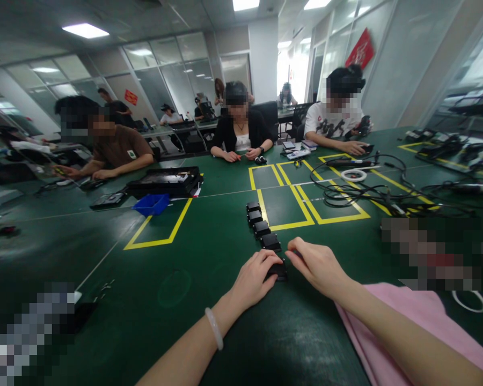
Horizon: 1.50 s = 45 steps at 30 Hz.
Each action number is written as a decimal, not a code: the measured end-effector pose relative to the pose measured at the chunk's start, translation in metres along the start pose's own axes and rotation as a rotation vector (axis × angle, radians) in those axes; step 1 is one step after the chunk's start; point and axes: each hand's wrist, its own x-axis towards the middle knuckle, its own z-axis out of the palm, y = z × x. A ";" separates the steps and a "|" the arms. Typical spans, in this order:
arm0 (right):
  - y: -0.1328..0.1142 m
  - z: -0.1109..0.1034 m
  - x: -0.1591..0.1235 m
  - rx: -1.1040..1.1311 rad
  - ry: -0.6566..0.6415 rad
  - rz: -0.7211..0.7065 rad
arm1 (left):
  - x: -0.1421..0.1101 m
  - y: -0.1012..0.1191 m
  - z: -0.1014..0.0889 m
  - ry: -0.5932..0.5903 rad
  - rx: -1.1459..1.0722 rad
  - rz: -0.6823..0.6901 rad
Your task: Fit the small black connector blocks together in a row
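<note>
One black rectangular block (280, 271) is gripped by the left hand (254, 274), the right hand (316, 264) curled nearby, contents unclear.

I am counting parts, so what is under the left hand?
A black block; its right part shows. The left hand covers the rest, which cannot be seen.

a green table (217, 236) bears black blocks (270, 241), a blue bin (152, 205) and tangled cables (394, 208).

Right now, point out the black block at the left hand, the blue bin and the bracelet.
Black block (280, 271) at the left hand (256, 272): head view, its uncovered right part.
Blue bin (153, 206): head view, side wall.
Bracelet (214, 328): head view, middle of visible band.
</note>
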 end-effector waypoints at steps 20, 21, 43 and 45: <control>0.001 0.001 0.001 0.019 -0.010 0.010 | 0.000 -0.002 0.002 0.007 0.006 0.000; 0.001 0.001 0.001 0.016 -0.016 0.002 | 0.000 -0.001 0.002 0.009 0.008 -0.001; 0.001 0.005 0.000 -0.022 0.071 0.019 | 0.000 -0.001 0.002 0.009 0.024 0.003; 0.001 0.003 -0.001 -0.011 0.059 0.022 | 0.000 -0.001 0.002 0.008 0.031 0.004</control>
